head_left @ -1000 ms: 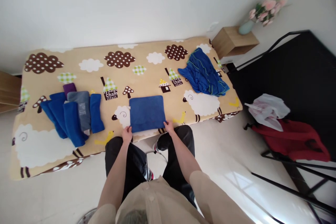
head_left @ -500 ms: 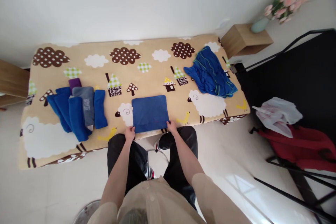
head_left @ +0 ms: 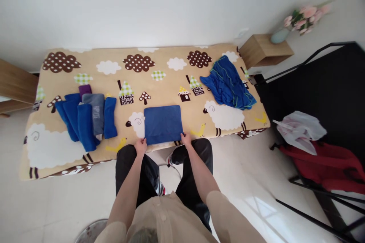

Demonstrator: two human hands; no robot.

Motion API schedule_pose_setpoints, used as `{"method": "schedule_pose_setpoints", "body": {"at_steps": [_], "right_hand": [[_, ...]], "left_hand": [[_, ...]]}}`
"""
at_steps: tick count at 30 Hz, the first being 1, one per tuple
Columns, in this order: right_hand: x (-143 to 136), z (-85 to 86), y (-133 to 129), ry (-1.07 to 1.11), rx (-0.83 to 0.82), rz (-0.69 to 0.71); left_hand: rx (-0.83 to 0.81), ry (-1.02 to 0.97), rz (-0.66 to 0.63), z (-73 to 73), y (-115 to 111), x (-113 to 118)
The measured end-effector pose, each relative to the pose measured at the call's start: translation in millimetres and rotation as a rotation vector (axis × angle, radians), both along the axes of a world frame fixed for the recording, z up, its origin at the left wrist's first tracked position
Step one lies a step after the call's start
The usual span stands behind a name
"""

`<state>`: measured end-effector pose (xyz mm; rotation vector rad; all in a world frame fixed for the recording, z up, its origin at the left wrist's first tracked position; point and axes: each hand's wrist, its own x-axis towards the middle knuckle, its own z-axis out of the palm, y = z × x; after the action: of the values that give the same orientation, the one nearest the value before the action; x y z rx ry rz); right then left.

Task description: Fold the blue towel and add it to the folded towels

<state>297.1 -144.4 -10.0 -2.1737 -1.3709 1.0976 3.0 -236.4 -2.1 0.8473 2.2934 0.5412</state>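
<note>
A blue cloth [head_left: 163,124], a flat rectangle like a towel, lies on the bed's front part. My left hand [head_left: 140,146] pinches its near left corner, and my right hand [head_left: 186,139] pinches the near right corner. To the left sits a group of rolled or folded cloths: several blue rolls [head_left: 85,127], a grey one with pale lettering [head_left: 97,115] and a purple one [head_left: 84,90]. On the right, a crumpled blue cloth with green seams [head_left: 229,83] lies loosely heaped.
The bed [head_left: 168,95] wears a beige sheet printed with sheep and clouds. A wooden shelf box [head_left: 266,49] with a flower vase [head_left: 281,35] stands at the back right. At the right are a black folding frame [head_left: 313,64], a red bag [head_left: 333,163] and a white plastic bag [head_left: 302,129].
The head view has shifted slightly. Both hands stay at the near corners of the blue cloth, which lies the same way as before.
</note>
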Motion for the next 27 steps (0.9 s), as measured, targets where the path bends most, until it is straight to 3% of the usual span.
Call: {"method": "schedule_pose_setpoints", "body": {"at_steps": [5,7,10,12,14,18,27], "right_hand": [[-4.8,19.0,-7.4,-0.05,0.11,-0.058],[-8.4,30.5,-12.2,-0.095,0.213,0.005],[-13.9,43.8,-22.9,-0.125,0.371,0.377],[-16.1,46.1,-31.4,-0.143,0.379,0.63],[-16.8,43.1,-38.9,-0.205,0.319,0.73],[-15.8,30.7,-44.4,-0.326,0.207,0.706],[-13.8,18.3,-22.8,-0.379,0.191,0.734]], "left_hand": [[0.046,0.018,-0.037,12.3,-7.2,5.1],[0.126,0.076,-0.114,19.4,-16.6,11.0],[0.262,0.173,-0.407,27.3,-32.7,20.9],[0.273,0.19,-0.593,28.7,-39.9,25.2],[0.225,0.212,-0.664,27.1,-41.8,26.5],[0.107,0.275,-0.66,20.1,-33.1,22.5],[0.054,0.241,-0.769,15.9,-11.3,9.2]]}}
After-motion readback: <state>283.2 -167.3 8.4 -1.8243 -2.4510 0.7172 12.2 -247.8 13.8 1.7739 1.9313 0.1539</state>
